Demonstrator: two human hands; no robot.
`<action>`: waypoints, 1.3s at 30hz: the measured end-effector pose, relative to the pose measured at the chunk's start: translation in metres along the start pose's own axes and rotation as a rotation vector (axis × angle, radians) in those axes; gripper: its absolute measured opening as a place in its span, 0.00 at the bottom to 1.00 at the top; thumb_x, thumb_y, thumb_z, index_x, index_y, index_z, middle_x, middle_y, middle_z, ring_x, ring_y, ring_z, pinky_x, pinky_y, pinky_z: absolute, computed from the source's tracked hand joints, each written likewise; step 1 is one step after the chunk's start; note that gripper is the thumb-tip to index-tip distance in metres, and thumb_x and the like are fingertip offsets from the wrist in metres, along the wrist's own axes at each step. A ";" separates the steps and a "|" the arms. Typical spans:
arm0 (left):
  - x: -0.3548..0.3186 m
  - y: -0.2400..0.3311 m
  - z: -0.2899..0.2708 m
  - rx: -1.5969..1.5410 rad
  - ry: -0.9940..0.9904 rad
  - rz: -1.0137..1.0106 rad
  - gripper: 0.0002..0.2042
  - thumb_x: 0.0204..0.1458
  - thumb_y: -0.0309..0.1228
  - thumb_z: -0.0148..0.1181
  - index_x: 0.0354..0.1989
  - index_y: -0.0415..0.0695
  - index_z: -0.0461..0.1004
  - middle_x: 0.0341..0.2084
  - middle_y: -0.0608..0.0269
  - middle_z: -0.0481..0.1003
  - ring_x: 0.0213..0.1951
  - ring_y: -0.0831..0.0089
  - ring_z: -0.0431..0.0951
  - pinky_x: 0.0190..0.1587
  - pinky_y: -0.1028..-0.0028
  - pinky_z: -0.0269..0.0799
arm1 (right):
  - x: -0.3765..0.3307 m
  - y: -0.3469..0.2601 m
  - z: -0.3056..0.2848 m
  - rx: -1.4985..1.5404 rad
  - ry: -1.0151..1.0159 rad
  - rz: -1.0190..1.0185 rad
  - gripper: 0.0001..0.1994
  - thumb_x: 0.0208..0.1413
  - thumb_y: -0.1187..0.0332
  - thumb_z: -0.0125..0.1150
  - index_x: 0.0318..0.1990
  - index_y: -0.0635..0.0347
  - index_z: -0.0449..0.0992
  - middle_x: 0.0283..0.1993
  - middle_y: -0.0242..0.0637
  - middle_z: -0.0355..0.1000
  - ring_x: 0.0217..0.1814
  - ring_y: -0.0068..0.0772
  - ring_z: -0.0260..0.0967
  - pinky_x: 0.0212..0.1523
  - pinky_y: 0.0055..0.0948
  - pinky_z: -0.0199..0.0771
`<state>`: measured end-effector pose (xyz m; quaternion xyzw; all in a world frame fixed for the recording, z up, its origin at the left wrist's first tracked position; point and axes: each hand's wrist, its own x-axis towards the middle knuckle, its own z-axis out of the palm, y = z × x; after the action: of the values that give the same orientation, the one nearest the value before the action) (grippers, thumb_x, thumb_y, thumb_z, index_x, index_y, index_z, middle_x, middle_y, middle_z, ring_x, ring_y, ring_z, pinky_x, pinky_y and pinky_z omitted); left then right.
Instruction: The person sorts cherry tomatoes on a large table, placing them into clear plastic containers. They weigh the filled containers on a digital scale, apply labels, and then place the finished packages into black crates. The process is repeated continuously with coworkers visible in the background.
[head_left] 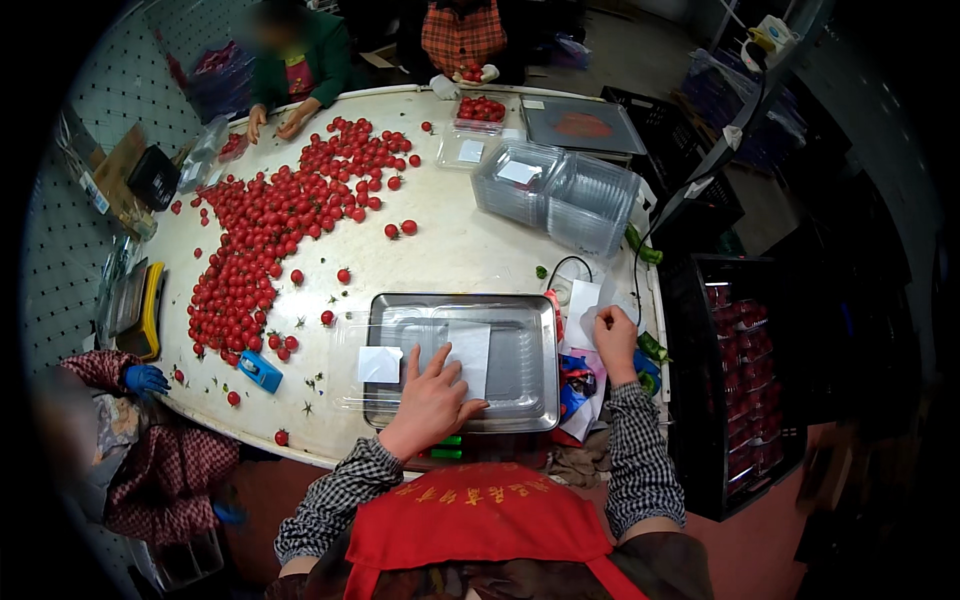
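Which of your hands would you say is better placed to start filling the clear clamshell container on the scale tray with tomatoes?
Left, probably: the left hand rests on the clamshell container beside the cherry tomatoes, while the right hand sits opposite.

I am reaching both my forearms up from the lower edge, the checked sleeves ending at the wrists. My left hand is lying flat, palm down, fingers spread and pointing away from me, the thumb splayed out to the right. My right hand is stretching further forward and off to the right side, its back turned up, fingers curled loosely downward. My right elbow is bending sharply, while my left arm is angling inward across my front.
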<state>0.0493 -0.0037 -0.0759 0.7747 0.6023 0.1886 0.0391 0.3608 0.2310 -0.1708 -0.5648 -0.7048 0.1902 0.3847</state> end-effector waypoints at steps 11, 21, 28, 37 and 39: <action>-0.001 0.001 -0.007 0.089 -0.004 -0.096 0.26 0.57 0.56 0.63 0.30 0.40 0.81 0.45 0.50 0.77 0.69 0.45 0.65 0.71 0.28 0.38 | -0.049 -0.209 -0.034 0.009 -0.329 -0.535 0.03 0.50 0.77 0.62 0.30 0.63 0.73 0.31 0.44 0.73 0.37 0.52 0.72 0.38 0.45 0.71; -0.008 -0.005 -0.006 0.040 0.057 -0.087 0.29 0.55 0.58 0.62 0.29 0.38 0.84 0.40 0.45 0.79 0.68 0.44 0.66 0.72 0.28 0.35 | -0.087 -0.200 0.016 -0.387 -0.546 -0.763 0.03 0.49 0.70 0.64 0.29 0.58 0.78 0.34 0.39 0.74 0.44 0.43 0.69 0.45 0.43 0.67; -0.011 -0.006 0.004 0.042 0.033 -0.110 0.24 0.56 0.56 0.62 0.30 0.42 0.82 0.45 0.51 0.76 0.70 0.46 0.63 0.72 0.27 0.36 | -0.088 -0.200 0.019 -0.299 -0.651 -0.752 0.09 0.53 0.62 0.69 0.32 0.57 0.82 0.39 0.37 0.75 0.50 0.45 0.72 0.51 0.44 0.70; -0.035 -0.006 -0.021 -0.016 0.216 -0.104 0.24 0.58 0.53 0.63 0.49 0.44 0.77 0.62 0.49 0.71 0.72 0.47 0.62 0.71 0.31 0.46 | -0.076 -0.222 0.012 -0.055 -0.572 -0.716 0.11 0.53 0.66 0.71 0.42 0.61 0.81 0.44 0.44 0.79 0.48 0.51 0.75 0.50 0.47 0.75; -0.044 -0.004 -0.039 -0.089 0.276 -0.129 0.21 0.57 0.47 0.67 0.50 0.43 0.77 0.61 0.49 0.72 0.70 0.47 0.64 0.71 0.37 0.52 | -0.064 -0.237 0.011 0.008 -0.599 -0.685 0.11 0.54 0.68 0.70 0.42 0.61 0.82 0.45 0.44 0.80 0.48 0.51 0.76 0.49 0.46 0.76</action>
<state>0.0232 -0.0505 -0.0512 0.6985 0.6416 0.3169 0.0023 0.2028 0.1043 -0.0320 -0.2178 -0.9305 0.2096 0.2070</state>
